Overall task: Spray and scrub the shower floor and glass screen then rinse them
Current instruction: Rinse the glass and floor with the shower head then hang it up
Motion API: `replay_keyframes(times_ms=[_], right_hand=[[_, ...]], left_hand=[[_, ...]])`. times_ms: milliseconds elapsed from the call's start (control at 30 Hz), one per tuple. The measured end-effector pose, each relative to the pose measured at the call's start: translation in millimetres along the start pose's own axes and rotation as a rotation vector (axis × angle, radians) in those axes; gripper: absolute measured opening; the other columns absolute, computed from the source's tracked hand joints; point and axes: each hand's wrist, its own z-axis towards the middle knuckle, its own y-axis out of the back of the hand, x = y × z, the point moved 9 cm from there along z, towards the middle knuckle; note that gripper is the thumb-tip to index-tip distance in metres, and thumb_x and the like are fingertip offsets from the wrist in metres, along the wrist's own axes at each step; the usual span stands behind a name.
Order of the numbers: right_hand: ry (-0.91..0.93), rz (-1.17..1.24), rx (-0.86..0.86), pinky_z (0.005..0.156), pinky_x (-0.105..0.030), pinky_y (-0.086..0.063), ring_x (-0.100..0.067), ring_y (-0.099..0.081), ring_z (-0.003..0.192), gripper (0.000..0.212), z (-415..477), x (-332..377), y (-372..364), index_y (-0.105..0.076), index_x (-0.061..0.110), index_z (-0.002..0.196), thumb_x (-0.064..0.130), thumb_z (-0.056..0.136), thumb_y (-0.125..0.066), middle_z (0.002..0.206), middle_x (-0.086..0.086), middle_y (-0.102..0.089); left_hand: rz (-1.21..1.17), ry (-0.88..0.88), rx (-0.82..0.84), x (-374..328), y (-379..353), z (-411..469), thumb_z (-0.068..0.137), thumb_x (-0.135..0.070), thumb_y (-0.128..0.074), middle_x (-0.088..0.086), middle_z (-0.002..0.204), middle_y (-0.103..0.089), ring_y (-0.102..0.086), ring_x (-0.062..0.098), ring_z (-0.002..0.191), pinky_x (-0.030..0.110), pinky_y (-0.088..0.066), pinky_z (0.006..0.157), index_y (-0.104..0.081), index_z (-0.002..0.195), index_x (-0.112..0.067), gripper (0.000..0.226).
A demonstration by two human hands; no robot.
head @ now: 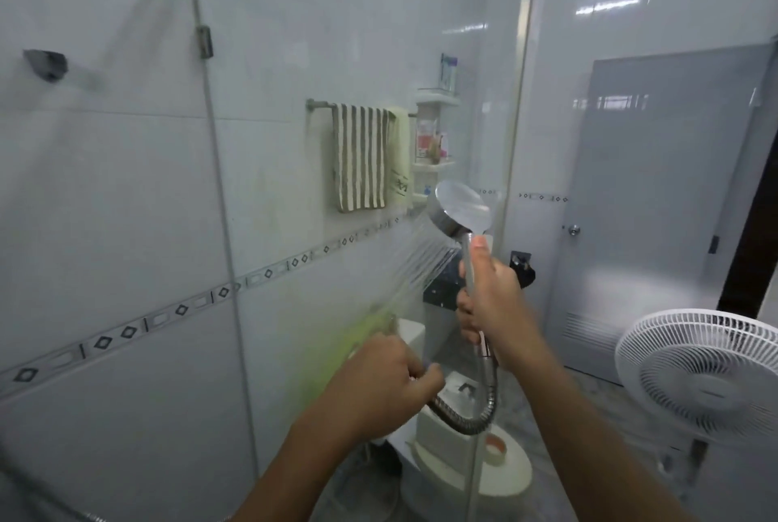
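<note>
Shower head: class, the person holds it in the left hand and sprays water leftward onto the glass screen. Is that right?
Not quite. The head view shows the shower head gripped by its handle in the right hand, not the left. The left hand is lower, by the hose. The rest holds: water sprays leftward onto the glass screen.

Head-worn camera looks forward, close to the glass screen [294,184].

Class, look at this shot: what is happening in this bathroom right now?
A person is rinsing the glass screen. The right hand grips the handheld shower head, which sprays water down and left onto the glass. The left hand presses a blurred green scrubber against the wet glass.
</note>
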Motion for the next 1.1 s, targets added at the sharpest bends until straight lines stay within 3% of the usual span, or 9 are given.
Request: replay_keyframes(times_ms=[67,200,367,667,867,1000,1100], right_hand=[[0.001,-0.052,0.012,0.038,-0.024,-0.03,-0.016,-0.031,0.042,0.054,-2.3,-0.1,6.5,-0.045,0.015,0.09,0.067,0.098,-0.033,0.06,-0.009,-0.031],[0.053,-0.031,-0.019,0.039,-0.024,-0.031,-0.016,-0.031,0.041,0.053,1.7,17.7,21.0,-0.042,0.015,0.085,0.065,0.099,-0.032,0.054,-0.004,-0.032],[0.131,0.015,-0.046,0.04,-0.023,-0.03,-0.015,-0.028,0.04,0.053,16.0,64.0,21.5,-0.04,0.017,0.085,0.068,0.098,-0.033,0.05,0.0,-0.03],[0.322,0.188,-0.118,0.038,-0.024,-0.029,-0.015,-0.029,0.035,0.053,50.5,154.4,12.1,-0.043,0.017,0.085,0.068,0.098,-0.033,0.049,-0.001,-0.032],[0.413,0.212,-0.17,0.037,-0.024,-0.031,-0.016,-0.035,0.036,0.053,66.8,191.1,6.7,-0.04,0.019,0.081,0.07,0.096,-0.033,0.057,-0.008,-0.039],[0.451,0.207,-0.166,0.039,-0.025,-0.032,-0.019,-0.038,0.039,0.054,75.7,204.3,-2.9,-0.041,0.02,0.079,0.071,0.095,-0.033,0.048,0.0,-0.036],[0.484,0.187,-0.17,0.039,-0.025,-0.033,-0.019,-0.039,0.038,0.052,79.5,208.2,-9.2,-0.043,0.022,0.078,0.069,0.096,-0.031,0.054,-0.004,-0.037]], left_hand=[[-0.023,-0.002,0.012,-10.8,-8.7,-0.3,0.089,-0.034,-0.056,0.004,0.041,-0.022,-0.021,0.017,0.04,0.031,-0.021,0.047,-0.028,0.047,-0.01,0.056],[-0.023,0.031,-0.033,-22.2,-2.3,5.6,0.094,-0.025,-0.061,0.0,0.036,-0.028,-0.025,0.015,0.038,0.016,-0.021,0.044,-0.031,0.037,-0.016,0.065],[0.02,0.07,-0.131,-32.4,28.6,22.3,0.094,-0.027,-0.061,0.001,0.037,-0.033,-0.028,0.014,0.039,0.027,-0.024,0.047,-0.03,0.042,-0.013,0.063],[0.066,0.15,-0.366,-44.9,119.2,56.6,0.096,-0.027,-0.056,0.002,0.046,-0.024,-0.02,0.015,0.041,0.03,-0.018,0.046,-0.032,0.048,-0.015,0.055],[0.046,0.183,-0.476,-41.6,154.9,64.7,0.098,-0.029,-0.055,-0.001,0.043,-0.026,-0.021,0.014,0.035,0.031,-0.02,0.046,-0.03,0.045,-0.016,0.06],[0.021,0.187,-0.521,-34.4,167.5,70.7,0.099,-0.03,-0.054,-0.001,0.044,-0.028,-0.02,0.012,0.037,0.03,-0.022,0.047,-0.032,0.045,-0.017,0.06],[0.031,0.191,-0.527,-29.5,173.2,76.2,0.1,-0.03,-0.054,-0.004,0.041,-0.027,-0.02,0.011,0.034,0.026,-0.021,0.042,-0.033,0.044,-0.018,0.061]])
